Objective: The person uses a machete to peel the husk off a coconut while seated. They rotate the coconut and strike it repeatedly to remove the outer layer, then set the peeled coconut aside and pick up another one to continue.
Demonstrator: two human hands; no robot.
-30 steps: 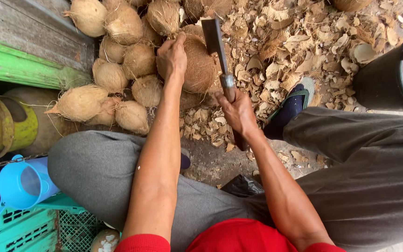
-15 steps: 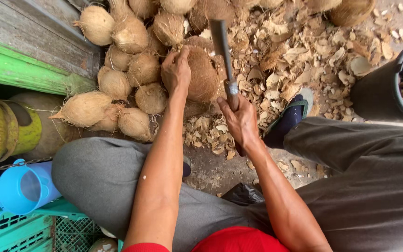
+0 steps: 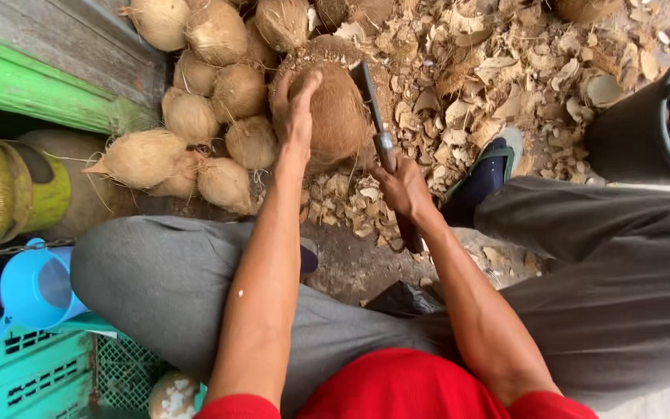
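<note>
Head view, single frame.

Item 1: coconut (image 3: 335, 116), brown and husked, upper centre of the frame, resting on the ground against the heap. My left hand (image 3: 295, 109) lies over its left flank, fingers spread and curved onto the shell, holding it steady; the palm is not closed around it.

Item 2: cleaver (image 3: 372, 109), long flat blade. Its long axis runs nearly up the frame, tip leaning slightly left toward the top edge, handle toward me. The blade's flat edge lies against the right side of the coconut. My right hand (image 3: 401, 186) is wrapped tight around the handle, fist fully closed, just below the blade at centre frame; the handle's dark end sticks out beneath the fist.

Item 3: heap of pale fibrous coconuts (image 3: 195, 116), upper left, touching one another.

Item 4: husk chips (image 3: 505, 70), scattered over the ground, upper right.

Item 5: black bin (image 3: 645, 132), right edge; inside is dark, contents cannot be told.

Item 6: blue jug (image 3: 32, 287), lower left, standing on a teal crate (image 3: 32, 372); I cannot tell what the jug holds. A white, pared coconut (image 3: 172, 396) sits beside the crate at the bottom edge.

Item 7: my sandal (image 3: 486, 174), right of centre, among the chips.
</note>
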